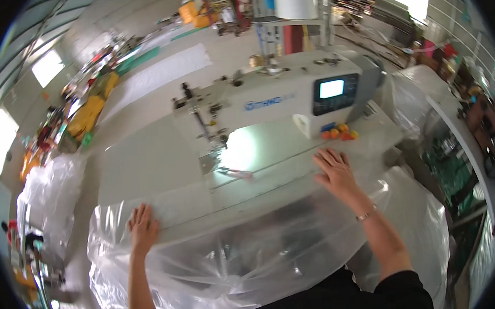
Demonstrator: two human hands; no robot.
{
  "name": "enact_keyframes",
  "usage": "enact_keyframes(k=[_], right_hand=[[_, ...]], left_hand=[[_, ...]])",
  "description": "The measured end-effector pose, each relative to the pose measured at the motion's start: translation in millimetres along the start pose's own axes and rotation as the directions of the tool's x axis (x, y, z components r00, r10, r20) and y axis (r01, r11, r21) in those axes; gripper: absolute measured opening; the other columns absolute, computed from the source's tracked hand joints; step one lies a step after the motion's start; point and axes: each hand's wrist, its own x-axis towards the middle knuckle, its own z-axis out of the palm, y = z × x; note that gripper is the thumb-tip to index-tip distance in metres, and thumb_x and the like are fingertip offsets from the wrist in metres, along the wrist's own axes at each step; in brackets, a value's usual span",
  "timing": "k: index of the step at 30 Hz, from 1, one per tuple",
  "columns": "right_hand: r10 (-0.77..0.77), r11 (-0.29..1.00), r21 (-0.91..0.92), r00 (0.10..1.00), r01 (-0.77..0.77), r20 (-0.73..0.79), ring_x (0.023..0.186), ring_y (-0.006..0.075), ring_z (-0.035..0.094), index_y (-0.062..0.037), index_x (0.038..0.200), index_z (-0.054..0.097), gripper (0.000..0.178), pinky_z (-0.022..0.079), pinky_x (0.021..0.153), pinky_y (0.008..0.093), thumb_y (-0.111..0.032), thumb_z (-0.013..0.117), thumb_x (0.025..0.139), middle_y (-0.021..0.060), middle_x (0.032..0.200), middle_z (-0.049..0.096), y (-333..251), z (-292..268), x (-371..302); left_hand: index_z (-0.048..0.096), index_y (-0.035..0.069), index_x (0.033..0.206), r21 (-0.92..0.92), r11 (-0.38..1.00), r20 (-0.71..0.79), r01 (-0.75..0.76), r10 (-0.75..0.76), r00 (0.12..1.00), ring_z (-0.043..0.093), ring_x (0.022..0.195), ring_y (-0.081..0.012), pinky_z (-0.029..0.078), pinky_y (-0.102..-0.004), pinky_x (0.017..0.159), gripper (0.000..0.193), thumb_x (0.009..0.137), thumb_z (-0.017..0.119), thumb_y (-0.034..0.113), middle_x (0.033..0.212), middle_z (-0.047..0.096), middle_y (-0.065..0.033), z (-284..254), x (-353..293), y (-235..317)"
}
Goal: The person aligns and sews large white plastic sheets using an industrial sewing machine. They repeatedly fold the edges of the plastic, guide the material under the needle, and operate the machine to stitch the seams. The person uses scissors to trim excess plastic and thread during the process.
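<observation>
1. Head view: left hand [143,224] lies flat, fingers apart, on a clear plastic sheet [248,252] at the desk [144,161] front edge.
2. Right hand [333,171] presses flat, fingers spread, gripping nothing.
3. The sheet drapes off the desk before the white sewing machine [278,98].

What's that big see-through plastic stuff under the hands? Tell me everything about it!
The clear plastic sheet is thin, shiny and crinkly. It lies across the front of the sewing table and spills over the edge toward the person's lap in loose folds. The left hand and right hand both press flat on it.
</observation>
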Motion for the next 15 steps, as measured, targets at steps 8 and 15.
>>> enact_keyframes(k=[8,15], right_hand=[[0.108,0.853,0.521,0.988,-0.037,-0.106,0.113,0.0311,0.057,-0.0036,0.115,0.064,0.032,0.045,0.092,0.0381,-0.017,0.067,0.086,0.0133,0.119,0.062,-4.6,-32.6,-5.6],[-0.309,-0.277,0.873,0.823,0.402,-0.477,0.074,0.0276,0.063,0.0013,0.083,0.060,0.025,0.052,0.063,0.0363,-0.018,0.055,0.097,0.0113,0.082,0.062,-74.2,-191.3,-85.7]], left_hand=[[0.041,0.011,0.143,0.050,0.996,0.007,-0.077,0.077,0.997,0.028,0.140,-0.0339,0.024,-0.0462,0.113,0.055,0.091,0.056,0.021,0.151,0.035,-0.0113,0.2,46.3,-100.6],[0.040,0.001,0.141,-0.473,0.836,-0.063,-0.279,0.283,0.957,0.032,0.137,-0.0352,0.026,-0.0416,0.113,0.057,0.086,0.058,0.006,0.146,0.039,-0.0172,3.0,25.5,139.6]])
